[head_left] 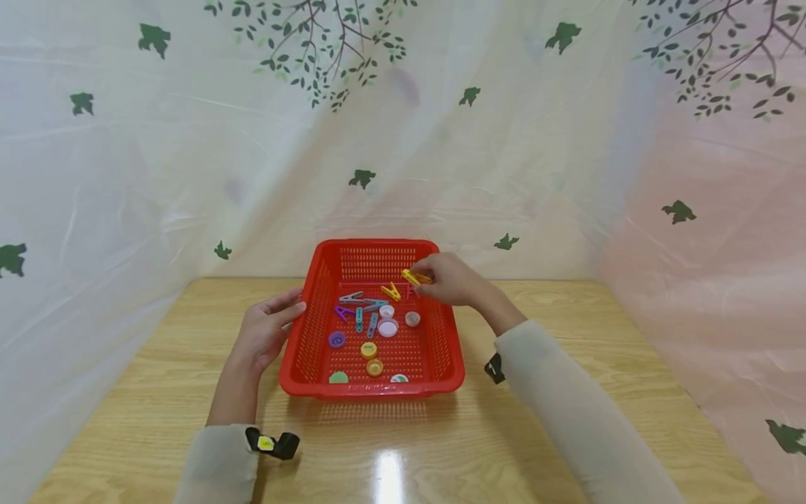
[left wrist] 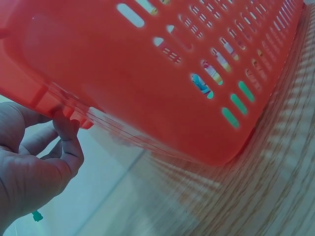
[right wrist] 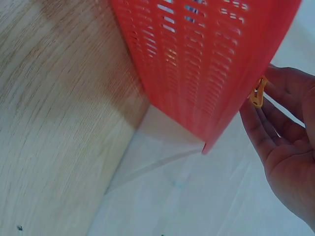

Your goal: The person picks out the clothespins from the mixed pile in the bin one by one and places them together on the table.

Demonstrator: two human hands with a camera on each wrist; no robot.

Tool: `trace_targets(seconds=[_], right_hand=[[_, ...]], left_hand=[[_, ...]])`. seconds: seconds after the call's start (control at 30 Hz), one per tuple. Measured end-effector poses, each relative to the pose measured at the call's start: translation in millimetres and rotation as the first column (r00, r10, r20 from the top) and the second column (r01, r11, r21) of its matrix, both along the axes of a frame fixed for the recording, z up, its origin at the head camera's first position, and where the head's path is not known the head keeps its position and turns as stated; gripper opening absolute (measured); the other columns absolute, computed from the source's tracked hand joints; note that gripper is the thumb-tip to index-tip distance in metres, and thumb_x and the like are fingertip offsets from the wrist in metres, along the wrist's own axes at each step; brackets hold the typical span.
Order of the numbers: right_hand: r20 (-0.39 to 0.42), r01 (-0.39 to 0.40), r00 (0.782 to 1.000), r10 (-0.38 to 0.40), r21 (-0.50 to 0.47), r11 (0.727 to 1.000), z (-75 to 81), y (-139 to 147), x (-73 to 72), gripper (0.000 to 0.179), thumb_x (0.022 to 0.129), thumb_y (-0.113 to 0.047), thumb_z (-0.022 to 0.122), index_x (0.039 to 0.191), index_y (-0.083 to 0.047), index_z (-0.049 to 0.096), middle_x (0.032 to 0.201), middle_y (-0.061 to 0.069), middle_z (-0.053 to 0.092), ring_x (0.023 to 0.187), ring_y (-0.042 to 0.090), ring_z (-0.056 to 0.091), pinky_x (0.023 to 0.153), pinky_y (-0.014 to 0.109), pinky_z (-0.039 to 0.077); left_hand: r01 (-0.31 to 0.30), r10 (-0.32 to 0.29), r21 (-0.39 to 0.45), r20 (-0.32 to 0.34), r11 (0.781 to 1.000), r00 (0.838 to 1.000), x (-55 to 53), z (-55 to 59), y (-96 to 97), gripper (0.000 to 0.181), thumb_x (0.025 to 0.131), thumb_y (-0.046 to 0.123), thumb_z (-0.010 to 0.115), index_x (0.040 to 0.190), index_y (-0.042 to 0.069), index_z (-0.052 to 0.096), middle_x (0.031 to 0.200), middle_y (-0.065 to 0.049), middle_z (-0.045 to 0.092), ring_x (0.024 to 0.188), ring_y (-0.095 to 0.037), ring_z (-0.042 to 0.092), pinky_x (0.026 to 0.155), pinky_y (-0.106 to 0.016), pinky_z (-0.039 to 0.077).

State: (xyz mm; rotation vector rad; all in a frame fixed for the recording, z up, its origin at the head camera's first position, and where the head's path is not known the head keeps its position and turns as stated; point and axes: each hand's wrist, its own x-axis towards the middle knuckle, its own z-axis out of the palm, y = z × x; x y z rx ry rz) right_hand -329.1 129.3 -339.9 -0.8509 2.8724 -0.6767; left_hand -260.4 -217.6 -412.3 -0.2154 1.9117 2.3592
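Observation:
A red plastic basket with slotted walls stands on the table. My left hand grips its left rim; in the left wrist view the fingers curl up under the rim's edge. Over the basket's right side, my right hand pinches a yellow clothespin, also visible in the right wrist view between thumb and fingers. Below that hand, a pink clothespin is partly hidden. Another yellow clothespin lies in the basket near grey, teal and purple clothespins.
Several bottle caps lie in the basket's nearer part, among them a purple cap, a yellow cap, a white cap and a green cap. The wooden table meets a leaf-printed curtain behind the basket.

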Motion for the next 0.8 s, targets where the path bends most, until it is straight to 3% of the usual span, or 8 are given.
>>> trace_targets(seconds=[0.47, 0.8], right_hand=[[-0.031, 0.074, 0.996, -0.078, -0.115, 0.991, -5.1, 38, -3.7, 0.031, 0.095, -0.013, 0.072, 0.125, -0.003, 0.071, 0.108, 0.009, 0.071, 0.091, 0.024, 0.064, 0.080, 0.038, 0.060], [-0.104, 0.094, 0.989, -0.106, -0.119, 0.989, -9.7, 65, -5.8, 0.033, 0.096, -0.014, 0.072, 0.125, 0.000, 0.071, 0.112, 0.015, 0.072, 0.096, 0.029, 0.067, 0.085, 0.046, 0.060]], left_hand=[[-0.013, 0.013, 0.023, -0.001, 1.000, 1.000, -0.5, -2.2, 2.2, 0.057, 0.098, 0.011, 0.071, 0.150, 0.004, 0.050, 0.136, -0.007, 0.056, 0.107, -0.012, 0.066, 0.092, -0.027, 0.057], [-0.012, 0.012, 0.020, -0.007, 1.000, 1.000, 0.5, -0.7, 1.7, 0.057, 0.098, 0.012, 0.070, 0.151, 0.004, 0.049, 0.139, -0.008, 0.055, 0.109, -0.012, 0.065, 0.093, -0.027, 0.057]])
